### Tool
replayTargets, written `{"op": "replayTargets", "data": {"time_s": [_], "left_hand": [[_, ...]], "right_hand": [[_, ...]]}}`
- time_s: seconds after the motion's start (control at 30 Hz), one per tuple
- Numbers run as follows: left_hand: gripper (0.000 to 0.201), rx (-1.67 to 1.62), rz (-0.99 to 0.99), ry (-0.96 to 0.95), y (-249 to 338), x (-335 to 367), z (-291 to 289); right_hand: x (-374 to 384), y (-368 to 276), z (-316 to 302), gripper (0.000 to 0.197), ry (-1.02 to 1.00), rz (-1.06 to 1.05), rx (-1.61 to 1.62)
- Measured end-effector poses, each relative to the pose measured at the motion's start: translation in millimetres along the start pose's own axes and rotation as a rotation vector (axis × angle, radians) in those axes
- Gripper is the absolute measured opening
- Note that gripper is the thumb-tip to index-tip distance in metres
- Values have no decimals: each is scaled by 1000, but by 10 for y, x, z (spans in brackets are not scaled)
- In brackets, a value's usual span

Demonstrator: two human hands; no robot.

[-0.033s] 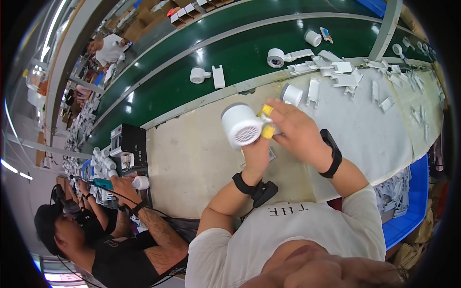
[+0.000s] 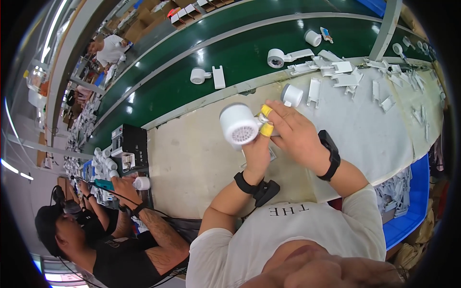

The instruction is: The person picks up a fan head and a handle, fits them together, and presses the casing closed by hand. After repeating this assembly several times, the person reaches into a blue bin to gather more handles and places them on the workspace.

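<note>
Both my hands hold a white round housing [image 2: 238,124] with a perforated face, lifted above the pale worktable [image 2: 192,163]. My left hand [image 2: 257,154] grips it from below, at its right side. My right hand [image 2: 297,133] closes on its right end, with yellow fingertip covers [image 2: 267,128] pressed against the part. Each wrist carries a black band. What sits between my fingers behind the housing is hidden.
A green conveyor belt [image 2: 240,53] carries more white housings and flat white pieces. Several white brackets [image 2: 336,72] lie at the table's far right. A blue bin [image 2: 408,216] sits at lower right. A black box [image 2: 129,144] and a co-worker [image 2: 120,225] holding a teal tool are at left.
</note>
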State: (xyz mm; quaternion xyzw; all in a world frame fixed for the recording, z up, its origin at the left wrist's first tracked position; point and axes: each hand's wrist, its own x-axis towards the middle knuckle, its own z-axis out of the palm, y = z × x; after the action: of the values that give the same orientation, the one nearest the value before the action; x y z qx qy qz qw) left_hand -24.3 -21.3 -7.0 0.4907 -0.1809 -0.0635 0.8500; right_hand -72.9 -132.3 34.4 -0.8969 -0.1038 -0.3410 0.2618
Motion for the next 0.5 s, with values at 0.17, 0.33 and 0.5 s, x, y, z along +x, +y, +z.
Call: {"op": "replayTargets", "data": {"time_s": [0.17,0.33,0.5], "left_hand": [[36,-71,-13,-100,148,56,-68],[37,-97,10,-263,271,53,-110],[36,-141,-9,-205,349,83,108]], "right_hand": [[114,23,-204,57,-48,-85,-22],[-136,240,-313,46,-314,405,649],[-192,209,-262,36,-209,426,767]]}}
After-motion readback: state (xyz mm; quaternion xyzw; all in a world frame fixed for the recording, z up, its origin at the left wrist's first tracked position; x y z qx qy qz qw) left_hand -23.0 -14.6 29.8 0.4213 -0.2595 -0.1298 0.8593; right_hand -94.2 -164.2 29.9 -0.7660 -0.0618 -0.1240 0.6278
